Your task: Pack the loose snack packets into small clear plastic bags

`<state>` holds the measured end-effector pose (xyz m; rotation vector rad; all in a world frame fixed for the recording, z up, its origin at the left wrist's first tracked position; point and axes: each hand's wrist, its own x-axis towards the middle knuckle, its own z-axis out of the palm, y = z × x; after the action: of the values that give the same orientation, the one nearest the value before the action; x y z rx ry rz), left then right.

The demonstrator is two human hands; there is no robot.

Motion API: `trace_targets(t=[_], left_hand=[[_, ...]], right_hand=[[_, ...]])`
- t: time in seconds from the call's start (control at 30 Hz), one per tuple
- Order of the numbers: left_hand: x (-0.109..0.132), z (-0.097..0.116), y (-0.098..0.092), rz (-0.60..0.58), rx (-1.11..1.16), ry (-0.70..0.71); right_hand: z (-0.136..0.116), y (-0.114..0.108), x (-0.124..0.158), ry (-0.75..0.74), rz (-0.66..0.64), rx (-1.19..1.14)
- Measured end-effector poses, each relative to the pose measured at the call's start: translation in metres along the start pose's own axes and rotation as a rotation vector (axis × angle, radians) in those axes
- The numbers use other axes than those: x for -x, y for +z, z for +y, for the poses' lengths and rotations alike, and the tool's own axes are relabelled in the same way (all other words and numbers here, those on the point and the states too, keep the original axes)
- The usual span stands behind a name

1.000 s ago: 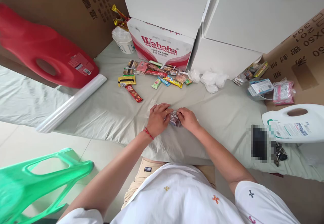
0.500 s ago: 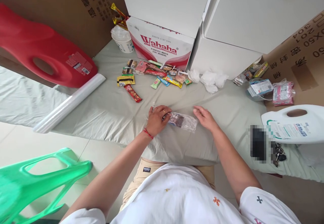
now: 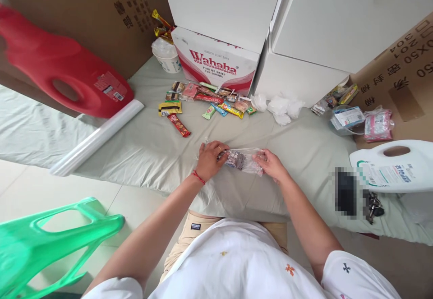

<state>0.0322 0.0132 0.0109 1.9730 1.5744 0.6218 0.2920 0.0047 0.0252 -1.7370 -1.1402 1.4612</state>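
A dark pack (image 3: 237,160) in clear wrap (image 3: 251,158) is held down at the near middle of the sheet (image 3: 314,145), with a row of snacks (image 3: 209,98) lying beyond it on the far side. Its left end is covered by the left hand (image 3: 210,161), whose fingers are laid bent over the film; whether anything is grasped beneath them cannot be told. The wrap's right end is pinched in the fingers of the right hand (image 3: 273,165). For this to be done well, the pack should be kept pinned lightly on the left, so that it is neither crushed nor dragged, and the loose right end should be handled with a gentle, even pull, as thin film would probably be torn by a jerk. Half a second earlier that end lay untouched, with the right hand held apart from it; now it has been grasped, while the left hand has been kept in nearly the same place
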Motion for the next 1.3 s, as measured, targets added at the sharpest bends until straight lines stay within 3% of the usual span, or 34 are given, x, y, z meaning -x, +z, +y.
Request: trace_targets(t=[0.13,0.27,0.43,0.53,0.7,0.87,1.03,1.17,1.3], left_hand=[[-0.001,0.002,-0.001,-0.011,0.0,0.004],[-0.001,0.006,-0.003,-0.003,-0.045,-0.001],[0.003,0.011,-0.001,0.014,-0.117,-0.032],[0.005,0.008,0.001,0.036,-0.101,-0.038],[0.005,-0.005,-0.001,0.044,0.023,0.015],[0.006,-0.009,0.002,0.046,0.003,0.009],[0.009,-0.01,0.002,0.025,0.071,-0.028],[0.012,-0.012,0.002,0.018,0.117,-0.019],[0.013,-0.012,0.006,0.032,0.137,-0.023]], right_hand=[[0.004,0.019,-0.002,-0.061,0.102,-0.093],[-0.008,0.047,-0.007,-0.154,0.226,-0.092],[-0.023,0.094,0.002,-0.403,0.173,0.276],[-0.02,0.109,0.012,-0.511,0.139,0.483],[-0.003,0.106,0.018,-0.591,0.049,0.328],[-0.002,0.104,0.015,-0.467,-0.023,0.141],[-0.013,0.108,0.013,-0.593,0.075,0.463],[-0.01,0.112,0.011,-0.732,0.08,0.689],[0.0,0.119,0.014,-0.74,0.159,0.804]])
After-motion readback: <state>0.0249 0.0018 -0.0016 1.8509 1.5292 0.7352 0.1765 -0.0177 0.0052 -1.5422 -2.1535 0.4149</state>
